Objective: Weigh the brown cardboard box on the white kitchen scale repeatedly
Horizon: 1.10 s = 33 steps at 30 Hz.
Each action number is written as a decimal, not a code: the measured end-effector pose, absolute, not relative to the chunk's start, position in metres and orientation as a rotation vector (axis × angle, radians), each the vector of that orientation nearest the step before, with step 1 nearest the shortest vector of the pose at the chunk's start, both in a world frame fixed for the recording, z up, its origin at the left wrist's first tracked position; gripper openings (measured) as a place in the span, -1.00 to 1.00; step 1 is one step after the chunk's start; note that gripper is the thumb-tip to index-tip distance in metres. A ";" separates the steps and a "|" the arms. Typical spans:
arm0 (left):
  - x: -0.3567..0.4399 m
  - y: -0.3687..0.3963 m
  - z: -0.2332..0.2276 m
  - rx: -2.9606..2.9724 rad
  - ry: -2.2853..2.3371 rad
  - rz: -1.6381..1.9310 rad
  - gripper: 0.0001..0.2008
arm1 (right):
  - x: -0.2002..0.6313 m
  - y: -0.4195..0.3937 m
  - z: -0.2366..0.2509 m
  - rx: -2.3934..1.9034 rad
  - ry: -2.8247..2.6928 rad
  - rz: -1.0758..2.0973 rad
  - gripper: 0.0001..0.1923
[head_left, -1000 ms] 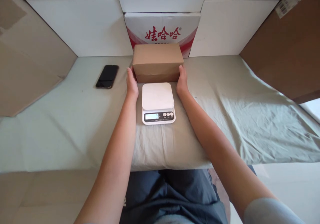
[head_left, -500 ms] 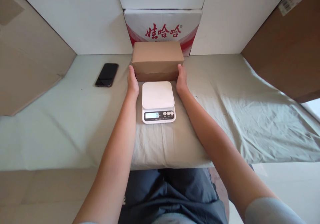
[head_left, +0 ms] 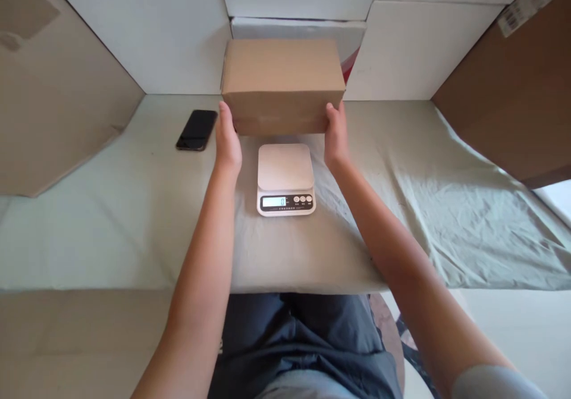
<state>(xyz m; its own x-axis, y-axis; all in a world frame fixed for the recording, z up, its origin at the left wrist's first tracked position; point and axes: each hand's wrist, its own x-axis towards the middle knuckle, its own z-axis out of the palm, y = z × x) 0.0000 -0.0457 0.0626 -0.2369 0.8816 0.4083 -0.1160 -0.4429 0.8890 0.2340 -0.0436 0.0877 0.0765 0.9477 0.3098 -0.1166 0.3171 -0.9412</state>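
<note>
Between my two hands I hold a brown cardboard box [head_left: 283, 69], raised off the cloth just behind the scale. My left hand [head_left: 228, 140] grips its left end, thumb on the front edge and the other fingers hidden. At the right end my right hand [head_left: 336, 134] clasps the box, with its thumb against the front face. A white digital kitchen scale [head_left: 286, 168] sits on the cloth between my forearms, nothing on its platform. Its lit display reads 0, and buttons lie to the right of the display.
A black smartphone [head_left: 197, 130] lies on the green cloth [head_left: 89, 238] to the left. White boxes [head_left: 147, 36] form a wall at the back. Large brown cartons stand at the left [head_left: 57, 90] and right [head_left: 508, 101]. The table's front edge is near my lap.
Both hands have lifted the cardboard box up off the cloth, so it now looks larger and covers the red lettering behind. The scale stays in place. The view has shifted slightly.
</note>
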 end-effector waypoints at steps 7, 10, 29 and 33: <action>0.006 -0.142 0.066 1.366 1.019 1.790 -0.30 | 0.251 -0.129 0.079 -0.811 -1.327 0.981 -0.40; 0.013 -0.162 0.054 1.412 1.089 1.855 -0.28 | 0.251 -0.147 0.066 -0.828 -1.281 0.983 -0.39; 0.024 -0.176 0.027 1.426 1.346 1.878 -0.30 | 0.250 -0.157 0.048 -0.874 -1.222 0.992 -0.36; 0.024 -0.175 0.027 1.432 1.338 1.877 -0.27 | 0.249 -0.157 0.044 -0.875 -1.212 0.995 -0.33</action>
<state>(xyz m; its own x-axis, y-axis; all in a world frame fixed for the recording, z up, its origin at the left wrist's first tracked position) 0.0240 -0.1747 0.0270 -0.3776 0.7842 0.4924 0.2097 -0.4455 0.8704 0.2495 -0.1572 0.0441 0.0669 0.9424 0.3278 -0.1380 0.3342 -0.9324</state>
